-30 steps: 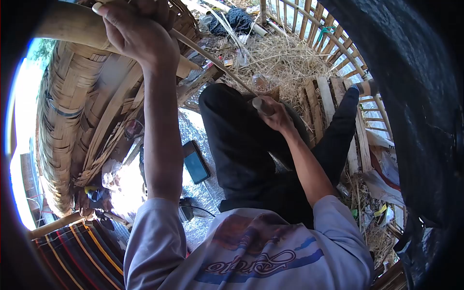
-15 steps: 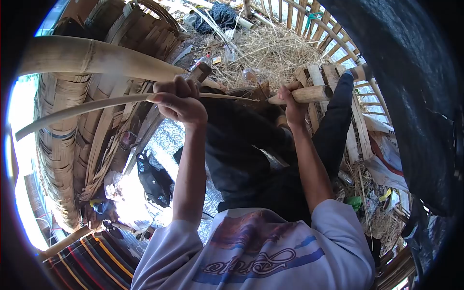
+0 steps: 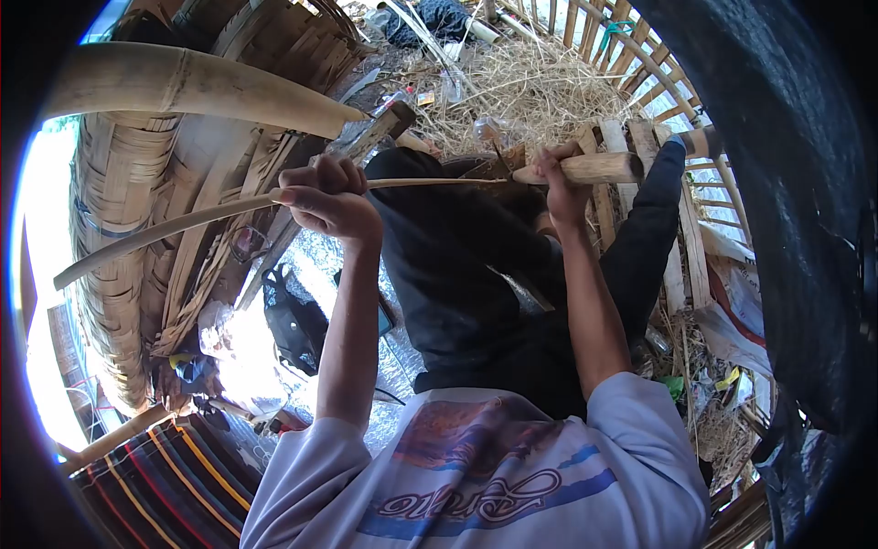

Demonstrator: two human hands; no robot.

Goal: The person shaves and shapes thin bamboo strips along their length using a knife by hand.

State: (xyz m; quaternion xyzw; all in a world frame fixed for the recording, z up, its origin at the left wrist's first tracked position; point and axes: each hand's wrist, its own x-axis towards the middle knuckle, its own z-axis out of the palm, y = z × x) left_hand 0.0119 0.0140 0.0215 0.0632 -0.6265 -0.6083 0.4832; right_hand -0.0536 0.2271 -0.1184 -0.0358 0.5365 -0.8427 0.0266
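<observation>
My left hand point(image 3: 327, 199) is closed around a long, thin bamboo strip point(image 3: 174, 227), thumb along its upper side. The strip curves down past the hand to the left. Its other part point(image 3: 434, 182) runs right over my dark trousers point(image 3: 439, 265) and ends close to my right hand point(image 3: 562, 178). That hand is wrapped round the thick wooden handle of a knife point(image 3: 604, 168). A thin dark piece, seemingly its blade, shows left of the handle, partly hidden. Whether the strip touches the blade I cannot tell.
A thick bamboo pole point(image 3: 210, 90) juts in from the left above the strip, near a wooden post end point(image 3: 389, 119). Large woven bamboo baskets point(image 3: 119, 238) stand at left. Straw and shavings point(image 3: 540, 82) lie ahead. A black bag point(image 3: 294, 316) is on the floor.
The view has shifted slightly. My left hand has moved a little left, while the strip's left end appears lower and farther right. Both hands keep their grip.
</observation>
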